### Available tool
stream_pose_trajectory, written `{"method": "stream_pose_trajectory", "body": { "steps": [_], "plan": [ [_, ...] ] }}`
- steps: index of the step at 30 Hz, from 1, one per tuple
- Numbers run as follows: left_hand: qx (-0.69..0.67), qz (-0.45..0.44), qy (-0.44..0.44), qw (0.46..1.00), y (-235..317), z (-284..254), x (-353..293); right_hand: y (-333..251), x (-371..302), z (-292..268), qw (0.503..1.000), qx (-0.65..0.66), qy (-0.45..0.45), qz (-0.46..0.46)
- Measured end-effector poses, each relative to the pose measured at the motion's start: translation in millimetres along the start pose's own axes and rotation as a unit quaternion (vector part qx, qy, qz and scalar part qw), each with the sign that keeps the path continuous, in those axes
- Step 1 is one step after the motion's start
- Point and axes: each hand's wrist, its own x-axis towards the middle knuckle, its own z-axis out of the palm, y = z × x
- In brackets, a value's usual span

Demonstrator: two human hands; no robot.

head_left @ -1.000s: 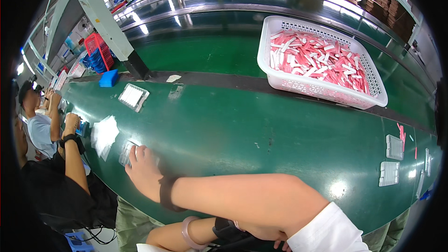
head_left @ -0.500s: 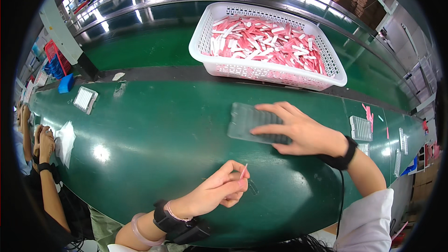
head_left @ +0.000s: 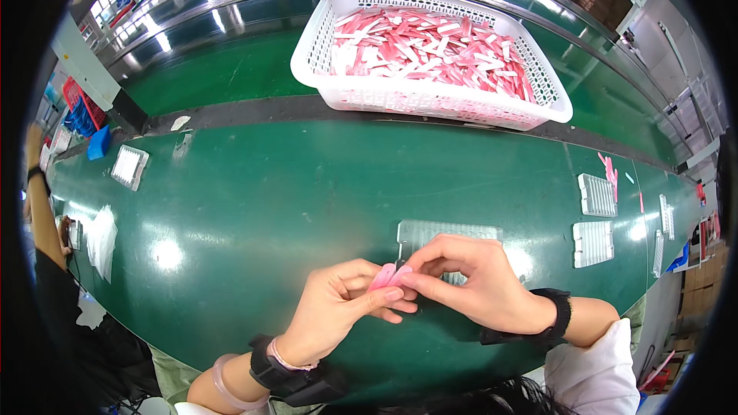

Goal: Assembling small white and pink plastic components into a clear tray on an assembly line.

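My left hand [head_left: 327, 309] is closed in a pinch around small flat pink strips [head_left: 382, 277] with rounded ends. My right hand [head_left: 486, 286] meets it from the other side, thumb and index finger pinched at the end of one strip. Their exact number is hard to make out. Just behind my right hand lies a clear ribbed plastic tray [head_left: 440, 230] on the green table, partly covered by that hand. Whether anything sits in its grooves cannot be made out.
A white perforated basket [head_left: 430, 103] heaped with pink and white strips stands at the back. Trays holding white pieces [head_left: 597, 195] lie at right, near loose pink strips [head_left: 610, 173]. At left are another tray [head_left: 130, 167], a plastic bag [head_left: 101, 242] and a co-worker's arm [head_left: 48, 219].
My right hand has let go of the clear tray, which now lies nearer to me, and has come to the strips at my left hand. More pink strips now show in the left hand.
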Motion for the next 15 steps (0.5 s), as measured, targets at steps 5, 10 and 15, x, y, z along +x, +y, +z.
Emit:
{"method": "stream_pose_trajectory", "body": {
  "steps": [5, 10, 15],
  "plan": [
    [-0.03, 0.016, 0.058, 0.998, 2, 0, 1, 3, 14, -18, 0.973, -0.133, 0.109, -0.15],
    [-0.056, 0.004, 0.076, 0.996, 2, 1, 3, 16, 3, -11, 0.835, -0.48, -0.034, -0.269],
    [-0.03, 0.032, 0.07, 0.997, 2, 2, 2, 10, -19, -3, 0.777, -0.556, -0.054, -0.289]
  ]
}}
